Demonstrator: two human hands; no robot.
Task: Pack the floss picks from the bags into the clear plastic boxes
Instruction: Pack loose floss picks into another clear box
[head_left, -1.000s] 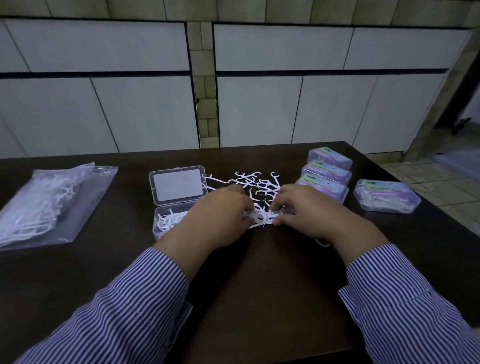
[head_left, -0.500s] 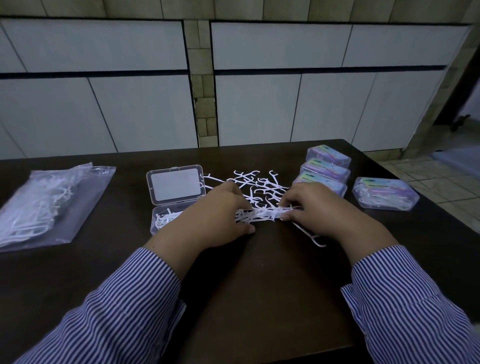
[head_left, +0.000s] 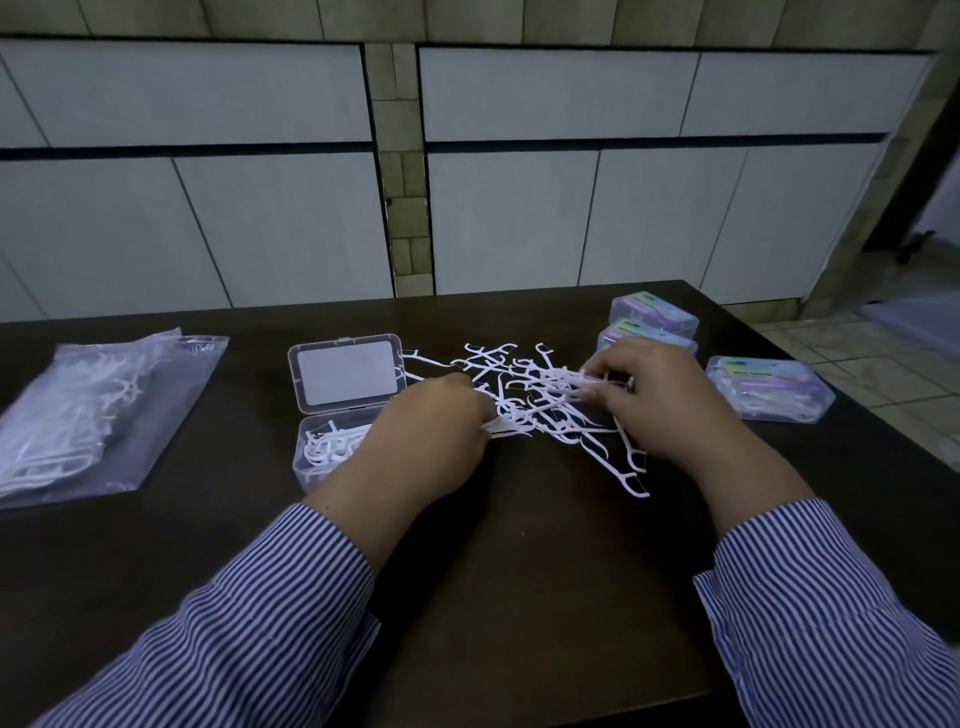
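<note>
Two hands work the loose pile of white plastic floss picks on the dark wooden table — left hand grips a small bunch, right hand pinches a few more. Open clear plastic box, partly filled, sits just left — bag of picks further left.

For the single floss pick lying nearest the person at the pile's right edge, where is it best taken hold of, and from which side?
Probably by its thin straight handle, pinched from above. That floss pick lies flat on the dark table, apart from the tangled pile, with its forked head toward the person. The right hand is nearest, so its grip could come down from the right.
</note>
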